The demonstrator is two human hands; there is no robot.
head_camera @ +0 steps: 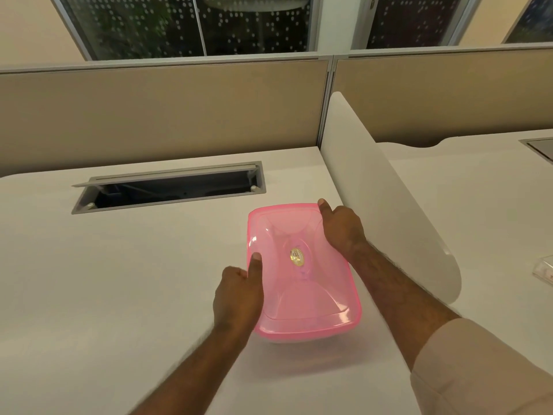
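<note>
Brightness: warm, even indoor light on the white desk (pixel 119 280).
Source: from above; the far windows (pixel 149 25) are dark.
Shadows: soft, a faint pinkish one under the near end of the pink box (pixel 299 295).
Glare: small white highlights on the box's left and near-right edges.
Blur: the near forearms (pixel 185 369) smear slightly; the centre is sharp.
Distortion: the partition (pixel 179 109) lines bend toward the edges.

A wide white matte desk top (pixel 119 295) is carrying a pink translucent plastic container (pixel 302 265), rectangular with rounded corners and a gold sticker on its lid, which is sitting right of the middle. Farther back, a long rectangular cable hatch with a grey metal frame (pixel 167 188) is standing open in the surface, dark inside. A white rounded divider panel (pixel 374 190) is rising along the right edge. Beyond it, a neighbouring white desk (pixel 478 205) is holding a small clear plastic packet (pixel 546 269).
</note>
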